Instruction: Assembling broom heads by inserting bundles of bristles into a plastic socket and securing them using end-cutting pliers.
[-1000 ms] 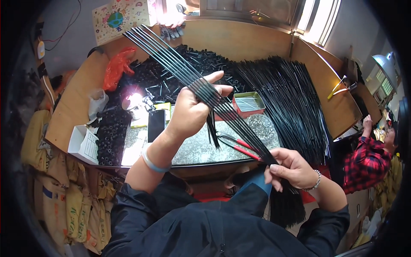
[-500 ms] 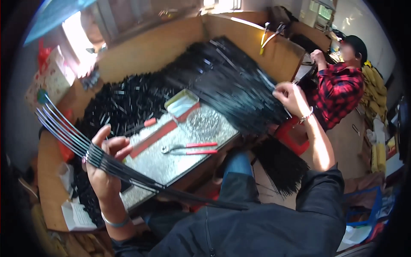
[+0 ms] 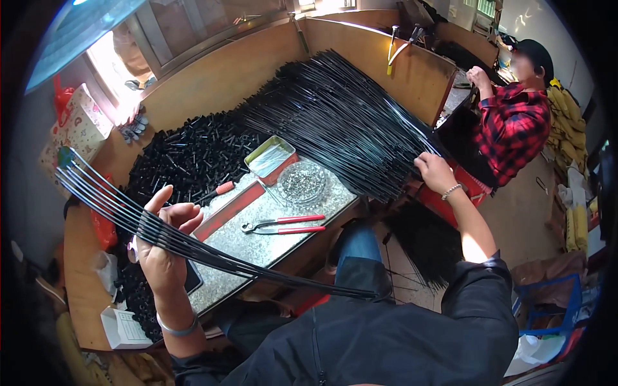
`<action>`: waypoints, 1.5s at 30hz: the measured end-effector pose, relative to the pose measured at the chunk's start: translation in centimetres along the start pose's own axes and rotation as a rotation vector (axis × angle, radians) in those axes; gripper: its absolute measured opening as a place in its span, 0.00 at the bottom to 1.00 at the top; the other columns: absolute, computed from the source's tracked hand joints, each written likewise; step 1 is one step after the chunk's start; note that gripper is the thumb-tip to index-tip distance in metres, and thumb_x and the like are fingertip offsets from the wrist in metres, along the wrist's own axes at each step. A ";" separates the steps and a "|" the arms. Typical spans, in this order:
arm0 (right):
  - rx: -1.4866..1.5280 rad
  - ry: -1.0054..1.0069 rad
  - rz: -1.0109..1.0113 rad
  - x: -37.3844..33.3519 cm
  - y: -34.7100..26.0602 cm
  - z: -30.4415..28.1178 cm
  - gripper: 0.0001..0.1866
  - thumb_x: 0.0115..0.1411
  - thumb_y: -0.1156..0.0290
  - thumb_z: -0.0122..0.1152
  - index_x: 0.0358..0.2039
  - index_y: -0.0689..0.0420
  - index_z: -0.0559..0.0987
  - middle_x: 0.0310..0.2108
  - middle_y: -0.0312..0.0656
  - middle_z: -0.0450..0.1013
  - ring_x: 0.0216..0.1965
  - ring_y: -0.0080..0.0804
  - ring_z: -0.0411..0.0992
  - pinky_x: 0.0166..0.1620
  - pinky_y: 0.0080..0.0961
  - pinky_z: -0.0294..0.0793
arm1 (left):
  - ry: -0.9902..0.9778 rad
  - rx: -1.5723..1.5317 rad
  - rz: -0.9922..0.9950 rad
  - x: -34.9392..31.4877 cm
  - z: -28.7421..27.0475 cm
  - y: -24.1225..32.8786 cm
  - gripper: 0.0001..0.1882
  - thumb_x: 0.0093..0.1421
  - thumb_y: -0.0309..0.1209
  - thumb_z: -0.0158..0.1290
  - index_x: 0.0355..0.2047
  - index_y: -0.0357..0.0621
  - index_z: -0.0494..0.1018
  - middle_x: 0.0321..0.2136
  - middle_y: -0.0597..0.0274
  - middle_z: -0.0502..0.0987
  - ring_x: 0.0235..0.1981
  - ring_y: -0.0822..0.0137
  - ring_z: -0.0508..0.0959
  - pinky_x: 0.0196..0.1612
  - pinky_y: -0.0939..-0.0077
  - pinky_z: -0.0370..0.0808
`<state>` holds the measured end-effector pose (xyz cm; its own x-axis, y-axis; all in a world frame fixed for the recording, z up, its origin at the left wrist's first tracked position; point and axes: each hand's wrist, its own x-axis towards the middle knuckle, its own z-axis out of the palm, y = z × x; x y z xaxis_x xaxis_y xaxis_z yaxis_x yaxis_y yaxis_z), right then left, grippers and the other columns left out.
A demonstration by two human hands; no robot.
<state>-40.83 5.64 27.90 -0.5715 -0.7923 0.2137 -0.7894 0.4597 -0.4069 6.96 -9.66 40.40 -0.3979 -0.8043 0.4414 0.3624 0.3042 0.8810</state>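
Note:
My left hand (image 3: 161, 257) is closed around a bundle of long thin black rods (image 3: 219, 257), which slants from the upper left across my palm to my jacket. Its forefinger and thumb side stick up above the rods. At the right edge of a wide heap of similar black rods (image 3: 335, 122), my right hand (image 3: 439, 176) has its fingertips pinched together; what they hold is too small to tell. Between the hands, red-handled pincers (image 3: 283, 225) lie on the speckled worktop (image 3: 238, 248). Beyond them stand a round clear dish (image 3: 301, 183) of small metal bits and a rectangular tin (image 3: 270, 158).
Short black tubular pieces (image 3: 187, 151) are heaped behind the worktop, near a red-handled tool (image 3: 223, 188). Wooden panels (image 3: 225, 64) wall in the bench. More black rods (image 3: 425, 241) hang below on the right. A person in a checked shirt (image 3: 515, 125) sits to the right.
My right hand has come down and slightly right along the edge of the rod heap. My left hand and its bundle have shifted only slightly.

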 end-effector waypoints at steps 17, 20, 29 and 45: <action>0.313 0.329 -0.392 -3.0 -12.8 -5.5 0.10 0.60 0.74 0.51 0.39 0.66 0.75 0.16 0.31 0.64 0.19 0.12 0.58 0.23 0.13 0.58 | 0.039 -0.041 -0.092 1.3 2.3 -0.3 0.21 0.63 0.29 0.44 0.55 0.35 0.59 0.40 0.52 0.75 0.41 0.62 0.76 0.41 0.75 0.76; 0.438 0.282 -0.505 -3.9 -15.6 -4.8 0.10 0.59 0.76 0.51 0.40 0.66 0.76 0.19 0.32 0.68 0.20 0.12 0.59 0.23 0.12 0.59 | -0.036 -0.102 -0.047 2.9 1.4 -2.2 0.25 0.62 0.29 0.44 0.58 0.35 0.54 0.49 0.46 0.68 0.49 0.58 0.71 0.45 0.62 0.76; 0.611 -0.241 -0.673 -10.7 -18.9 -4.6 0.12 0.57 0.82 0.50 0.41 0.67 0.75 0.27 0.44 0.74 0.28 0.25 0.72 0.32 0.16 0.69 | -0.005 0.068 0.025 2.8 1.0 -2.3 0.22 0.55 0.18 0.45 0.52 0.36 0.65 0.40 0.55 0.76 0.44 0.69 0.74 0.45 0.79 0.70; 1.025 -1.219 -0.542 -10.1 -22.4 -2.6 0.23 0.60 0.62 0.53 0.52 0.60 0.63 0.36 0.44 0.71 0.35 0.24 0.71 0.39 0.22 0.71 | -0.026 -0.063 -0.048 0.9 2.7 -0.8 0.17 0.61 0.27 0.45 0.49 0.30 0.64 0.38 0.48 0.75 0.40 0.52 0.77 0.46 0.60 0.75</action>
<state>-17.94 4.37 37.19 0.5803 -0.8128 -0.0516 -0.0815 0.0051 -0.9967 4.06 -9.25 40.54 -0.4374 -0.8033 0.4042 0.3949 0.2323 0.8889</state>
